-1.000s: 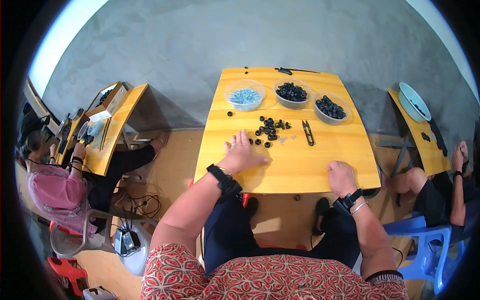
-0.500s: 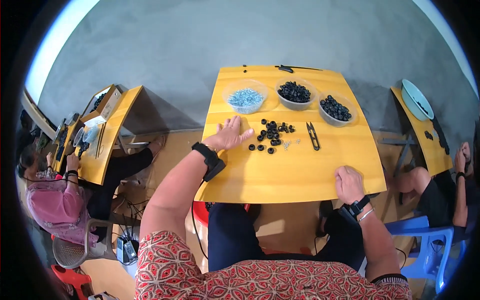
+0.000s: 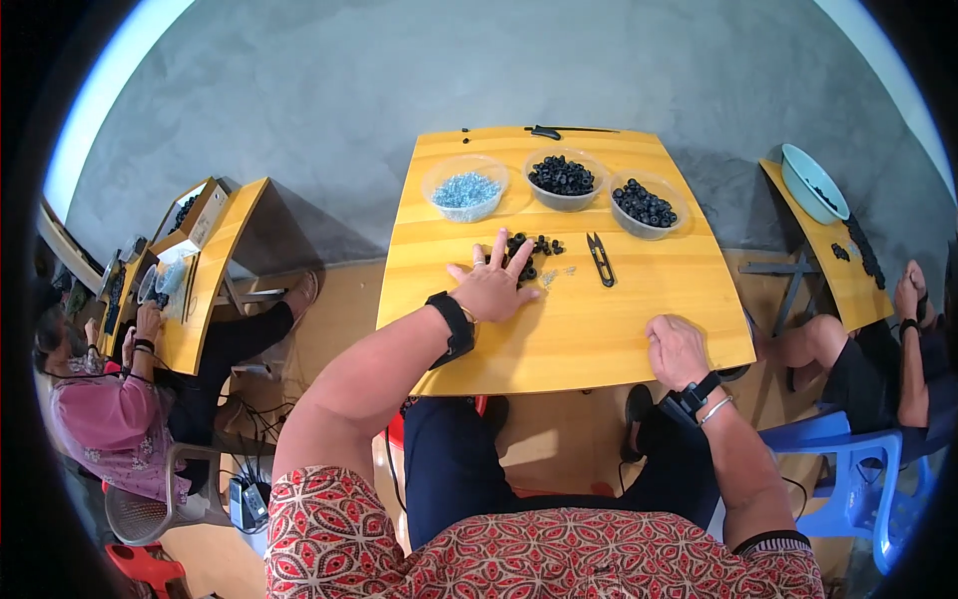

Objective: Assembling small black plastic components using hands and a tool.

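Observation:
My left hand (image 3: pixel 492 288) lies open, palm down with fingers spread, over a group of small round black parts (image 3: pixel 540 246). It covers some of them; others show beyond the fingers. Beside these parts are a few tiny pale bits (image 3: pixel 550 279). On the near right of the table, my right hand (image 3: pixel 678 349) rests in a loose fist, and whatever it may hold is hidden. Between the hands, farther back, lies a pair of black thread snips (image 3: pixel 601 260), blades pointing away from me.
Across the yellow table (image 3: pixel 559 349) stand a clear bowl of pale-blue metallic pieces (image 3: pixel 467 191) and two bowls of black parts (image 3: pixel 562 177) (image 3: pixel 644 204). A black-handled tool (image 3: pixel 545 132) lies at the far edge. Co-workers sit left and right; a blue chair (image 3: pixel 848 479) stands at right.
My left hand has moved right, from beside the loose black parts to on top of them, fingers spread. The view has shifted slightly; my right hand still rests as a fist.

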### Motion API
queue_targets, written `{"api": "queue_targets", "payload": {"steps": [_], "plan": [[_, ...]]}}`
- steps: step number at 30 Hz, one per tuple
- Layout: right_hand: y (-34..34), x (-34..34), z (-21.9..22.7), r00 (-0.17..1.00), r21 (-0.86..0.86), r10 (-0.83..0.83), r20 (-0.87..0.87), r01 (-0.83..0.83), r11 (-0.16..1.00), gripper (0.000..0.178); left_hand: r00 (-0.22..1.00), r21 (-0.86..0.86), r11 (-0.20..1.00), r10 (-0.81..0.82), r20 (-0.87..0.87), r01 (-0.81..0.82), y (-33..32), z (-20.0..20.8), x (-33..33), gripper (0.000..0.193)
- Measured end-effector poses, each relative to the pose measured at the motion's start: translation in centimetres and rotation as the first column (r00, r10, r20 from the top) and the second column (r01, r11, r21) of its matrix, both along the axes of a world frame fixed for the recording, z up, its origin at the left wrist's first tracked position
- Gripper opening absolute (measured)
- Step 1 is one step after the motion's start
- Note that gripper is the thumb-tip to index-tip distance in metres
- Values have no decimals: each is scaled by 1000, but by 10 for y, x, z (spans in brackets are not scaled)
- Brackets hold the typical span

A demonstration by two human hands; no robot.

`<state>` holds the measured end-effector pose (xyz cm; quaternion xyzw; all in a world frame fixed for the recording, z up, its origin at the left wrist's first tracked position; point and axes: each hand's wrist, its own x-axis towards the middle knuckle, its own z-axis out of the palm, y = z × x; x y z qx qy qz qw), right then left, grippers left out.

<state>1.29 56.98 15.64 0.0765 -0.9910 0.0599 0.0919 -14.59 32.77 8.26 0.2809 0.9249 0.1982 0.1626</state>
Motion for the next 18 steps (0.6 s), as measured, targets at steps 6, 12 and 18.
{"api": "queue_targets", "payload": {"steps": [6, 12, 18], "plan": [[-4, 2, 0, 999, 16, -20, 28, 19, 1000, 11, 995, -93, 995, 33, 98, -24, 1, -4, -11, 58], [-1, 3, 1, 999, -8, -24, 37, 25, 1000, 9, 996, -49, 999, 9, 89, -5, -1, 0, -17, 59], [4, -18, 2, 998, 13, -15, -64, 15, 1000, 6, 998, 458, 887, 55, 16, -57, -18, 45, -6, 70]]}}
